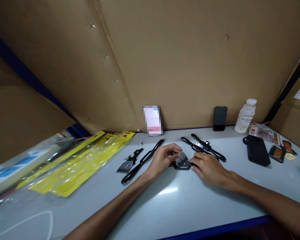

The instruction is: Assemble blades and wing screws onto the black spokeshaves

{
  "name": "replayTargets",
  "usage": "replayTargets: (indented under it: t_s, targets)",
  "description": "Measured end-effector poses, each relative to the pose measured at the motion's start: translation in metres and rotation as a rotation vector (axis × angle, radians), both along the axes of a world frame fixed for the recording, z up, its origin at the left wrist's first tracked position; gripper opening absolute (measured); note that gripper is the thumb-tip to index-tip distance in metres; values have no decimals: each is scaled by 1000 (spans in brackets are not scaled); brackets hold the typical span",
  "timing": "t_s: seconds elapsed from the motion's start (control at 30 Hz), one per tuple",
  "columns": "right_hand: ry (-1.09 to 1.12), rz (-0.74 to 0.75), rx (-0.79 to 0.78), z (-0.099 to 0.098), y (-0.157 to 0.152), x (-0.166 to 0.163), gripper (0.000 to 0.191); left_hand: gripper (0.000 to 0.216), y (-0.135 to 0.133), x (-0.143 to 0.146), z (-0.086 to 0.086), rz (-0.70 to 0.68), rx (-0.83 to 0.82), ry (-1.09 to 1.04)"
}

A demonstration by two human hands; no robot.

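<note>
My right hand point(206, 168) is wrapped around one handle of a black spokeshave body point(182, 166) low over the table. Between the thumb and fingers of my left hand point(166, 158) is a flat silver blade point(182, 158), held at the middle of that body. Whether the blade is seated cannot be made out, and the far handle is mostly hidden. Left of my hands lies another bare spokeshave body point(142, 162), beside a loose blade point(125, 166) and a black cap piece point(137, 154). Behind my right hand rest two spokeshaves point(202, 146) with metal parts fitted.
Yellow-backed clear plastic packages point(75, 173) cover the table's left side. Small screws point(140, 144) lie at the back. A propped phone point(220, 118), a bottle point(245, 115), a black case point(258, 150) and small packets point(277, 154) stand or lie right. Cardboard walls point(185, 66) enclose the back.
</note>
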State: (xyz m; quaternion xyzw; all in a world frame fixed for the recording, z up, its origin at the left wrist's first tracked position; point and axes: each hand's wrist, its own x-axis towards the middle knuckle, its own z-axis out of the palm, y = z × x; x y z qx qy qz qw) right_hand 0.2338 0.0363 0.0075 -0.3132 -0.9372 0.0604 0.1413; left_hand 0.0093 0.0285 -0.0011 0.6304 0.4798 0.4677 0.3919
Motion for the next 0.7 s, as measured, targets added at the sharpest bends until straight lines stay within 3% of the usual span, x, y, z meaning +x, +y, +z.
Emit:
replayTargets:
  t_s: [0.13,0.4,0.7]
  targets:
    - [-12,-10,12,3,0,-1,14,18,0,1,-1,-71,-37,79]
    - [-64,46,79,5,-1,-3,18,16,-2,1,-3,-67,39,286]
    - [-100,36,103,8,-1,-2,17,18,4,-2,-7,-41,-129,168]
